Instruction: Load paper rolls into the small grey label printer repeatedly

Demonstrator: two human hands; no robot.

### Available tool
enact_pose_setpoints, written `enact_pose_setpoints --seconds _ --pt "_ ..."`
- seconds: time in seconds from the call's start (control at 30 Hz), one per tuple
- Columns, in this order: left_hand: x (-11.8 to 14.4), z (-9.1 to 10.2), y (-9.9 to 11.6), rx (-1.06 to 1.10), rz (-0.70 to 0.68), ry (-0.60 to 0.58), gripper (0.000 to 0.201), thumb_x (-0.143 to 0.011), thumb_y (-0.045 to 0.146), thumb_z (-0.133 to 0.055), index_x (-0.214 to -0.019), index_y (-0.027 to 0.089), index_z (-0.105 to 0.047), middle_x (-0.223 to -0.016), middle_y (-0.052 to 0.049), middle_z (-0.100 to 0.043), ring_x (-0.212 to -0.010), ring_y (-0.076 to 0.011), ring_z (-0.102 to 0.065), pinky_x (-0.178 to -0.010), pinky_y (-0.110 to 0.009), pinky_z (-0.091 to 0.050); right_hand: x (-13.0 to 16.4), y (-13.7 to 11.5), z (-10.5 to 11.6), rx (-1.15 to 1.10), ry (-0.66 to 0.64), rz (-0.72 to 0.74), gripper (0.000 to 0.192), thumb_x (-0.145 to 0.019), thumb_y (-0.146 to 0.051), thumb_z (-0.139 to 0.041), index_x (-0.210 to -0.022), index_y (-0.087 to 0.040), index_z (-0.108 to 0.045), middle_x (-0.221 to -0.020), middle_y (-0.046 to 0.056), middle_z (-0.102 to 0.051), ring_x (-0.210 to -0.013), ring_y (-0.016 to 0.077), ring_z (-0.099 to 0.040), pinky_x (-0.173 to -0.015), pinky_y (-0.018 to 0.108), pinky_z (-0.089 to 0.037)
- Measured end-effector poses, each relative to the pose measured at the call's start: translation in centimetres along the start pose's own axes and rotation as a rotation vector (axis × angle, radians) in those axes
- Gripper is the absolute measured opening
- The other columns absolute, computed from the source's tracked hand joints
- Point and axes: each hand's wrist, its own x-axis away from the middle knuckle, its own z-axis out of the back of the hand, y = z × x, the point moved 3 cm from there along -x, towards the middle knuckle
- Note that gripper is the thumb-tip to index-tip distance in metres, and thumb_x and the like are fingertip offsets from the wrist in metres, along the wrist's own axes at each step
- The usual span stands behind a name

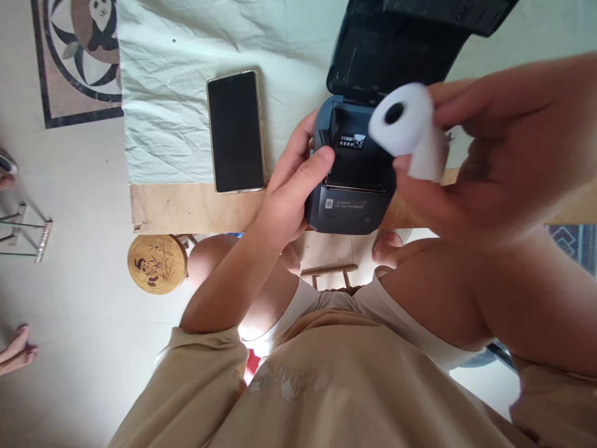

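Note:
A dark label printer (347, 208) stands at the table's front edge with its black lid (396, 53) swung up and back. My left hand (296, 177) grips the printer's left side, the thumb over the rim of the paper bay. Inside the bay a small printed sticker (352, 141) shows. Pinched in my right hand (471, 149) is a white paper roll (405, 118) with a dark core hole. The roll is over the right part of the bay, and a loose end of paper hangs from it. I cannot tell whether the roll touches the printer.
A phone (237, 132) with a dark screen lies left of the printer, on a pale green cloth (163, 74). The table's bare wooden edge (158, 208) runs along the front. A round wooden stool (157, 264) stands below it. Another person's feet (18, 351) are at far left.

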Motion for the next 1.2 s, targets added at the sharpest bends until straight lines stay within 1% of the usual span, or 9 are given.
enact_pose_setpoints --seconds 0.17,0.4,0.6,0.67,0.87,0.97,1.03,1.07,1.2 --pt "0.2 -0.7 0.7 0.001 -0.001 0.034 0.029 -0.085 0.040 -0.052 -0.109 0.025 -0.055 -0.123 -0.002 -0.058 -0.119 -0.0233 -0.053 -0.095 -0.034 -0.048 -0.5 -1.3 -0.5 0.323 0.100 0.316 0.026 -0.071 -0.007 -0.058 -0.095 -0.015 -0.054 -0.106 -0.003 -0.065 -0.086 0.0078 -0.064 -0.075 0.020 -0.048" --pt "0.5 -1.1 1.2 -0.017 0.010 -0.003 0.024 -0.088 0.036 -0.049 -0.108 0.026 -0.057 -0.126 0.000 -0.056 -0.123 -0.0215 -0.051 -0.100 -0.033 -0.047 -0.7 -0.9 -1.0 0.329 0.065 0.295 0.027 -0.072 -0.005 -0.056 -0.095 -0.018 -0.052 -0.110 -0.005 -0.064 -0.088 0.0081 -0.065 -0.077 0.020 -0.050" --pt "0.1 -0.2 -0.1 0.017 -0.108 -0.013 0.034 -0.083 0.042 -0.055 -0.113 0.025 -0.056 -0.102 0.000 -0.061 -0.104 -0.0198 -0.061 -0.086 -0.031 -0.051 -0.7 -0.4 -1.2 0.202 0.021 0.291 0.024 -0.069 -0.004 -0.056 -0.087 -0.019 -0.054 -0.113 -0.001 -0.063 -0.099 0.0136 -0.064 -0.082 0.028 -0.050" --pt "0.0 -0.1 -0.6 -0.030 -0.060 -0.027 0.034 -0.085 0.042 -0.051 -0.115 0.025 -0.054 -0.108 -0.001 -0.060 -0.105 -0.0197 -0.060 -0.083 -0.030 -0.051 -0.6 -0.4 -1.0 0.190 0.056 0.342 0.017 -0.069 -0.008 -0.058 -0.081 -0.020 -0.055 -0.105 -0.001 -0.065 -0.093 0.0155 -0.063 -0.078 0.032 -0.048" --pt "-0.6 1.1 -1.6 -0.057 -0.158 -0.045 0.040 -0.081 0.045 -0.052 -0.116 0.026 -0.055 -0.108 -0.004 -0.063 -0.105 -0.0226 -0.058 -0.086 -0.031 -0.051 0.0 -0.9 -0.9 0.192 0.137 0.406 0.017 -0.069 -0.018 -0.063 -0.084 -0.024 -0.058 -0.080 -0.001 -0.058 -0.073 0.0128 -0.049 -0.067 0.030 -0.036" --pt "-0.9 1.6 -2.1 -0.079 -0.256 -0.090 0.052 -0.074 0.049 -0.060 -0.122 0.029 -0.051 -0.110 -0.001 -0.063 -0.107 -0.0189 -0.058 -0.084 -0.025 -0.051 0.6 -1.5 -1.5 0.150 0.091 0.467 0.012 -0.072 -0.024 -0.063 -0.082 -0.023 -0.056 -0.080 -0.002 -0.059 -0.073 0.0126 -0.050 -0.067 0.030 -0.035" --pt "-0.7 1.6 -1.8 -0.099 -0.360 -0.071 0.074 -0.058 0.052 -0.074 -0.125 0.034 -0.048 -0.104 0.004 -0.062 -0.095 -0.0126 -0.060 -0.075 -0.019 -0.050 0.8 -1.6 -1.8 0.145 0.040 0.458 0.012 -0.073 -0.028 -0.064 -0.081 -0.023 -0.056 -0.083 -0.003 -0.060 -0.079 0.0135 -0.053 -0.070 0.031 -0.036" --pt "-0.6 1.4 -2.0 -0.177 -0.252 -0.051 0.075 -0.062 0.042 -0.075 -0.130 0.033 -0.042 -0.114 0.002 -0.058 -0.103 -0.0143 -0.058 -0.089 -0.023 -0.048 0.9 -1.5 -1.8 0.135 0.012 0.452 0.013 -0.074 -0.030 -0.064 -0.082 -0.023 -0.057 -0.085 -0.003 -0.061 -0.083 0.0144 -0.054 -0.073 0.032 -0.038" --pt "0.0 0.7 -1.2 -0.249 -0.164 -0.004 0.080 -0.067 0.041 -0.072 -0.136 0.029 -0.033 -0.105 -0.001 -0.058 -0.099 -0.0163 -0.060 -0.097 -0.030 -0.045 0.9 -1.1 -1.0 0.087 0.011 0.409 0.016 -0.077 -0.035 -0.061 -0.088 -0.024 -0.060 -0.090 -0.001 -0.060 -0.093 0.0172 -0.055 -0.081 0.037 -0.042"
